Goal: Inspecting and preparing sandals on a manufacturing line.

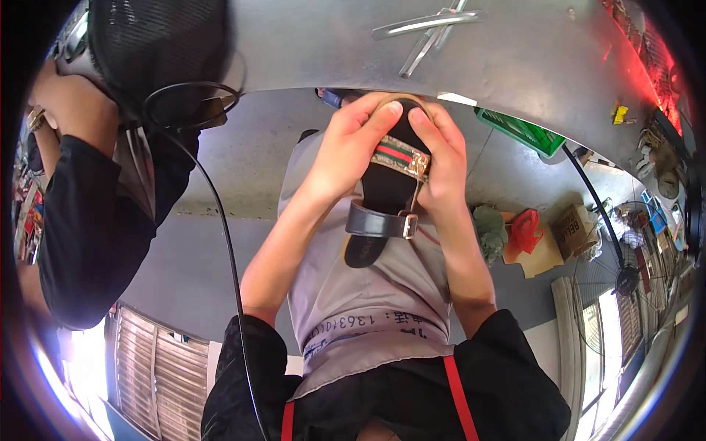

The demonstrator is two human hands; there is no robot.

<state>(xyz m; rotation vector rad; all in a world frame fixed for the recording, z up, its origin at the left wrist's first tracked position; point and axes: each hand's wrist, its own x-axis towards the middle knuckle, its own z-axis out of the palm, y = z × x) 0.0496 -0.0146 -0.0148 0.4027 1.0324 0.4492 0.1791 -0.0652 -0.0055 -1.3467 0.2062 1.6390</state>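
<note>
I hold a black sandal [382,192] over my grey apron [368,294], just below the edge of a metal table [515,66]. The sandal has a green and red striped band with a gold buckle across the toe and a dark ankle strap with a small buckle lower down. My left hand [351,143] grips its left side, thumb near the toe. My right hand [441,158] grips the right side, fingers curled over the toe end and the striped band. Both thumbs press near the toe.
A metal bar tool [429,28] lies on the table top. Another person in a black sleeve [95,220] stands at my left, with a black cable [224,242] hanging down. A green crate [522,132], cardboard box [577,228] and a fan [625,275] stand at right.
</note>
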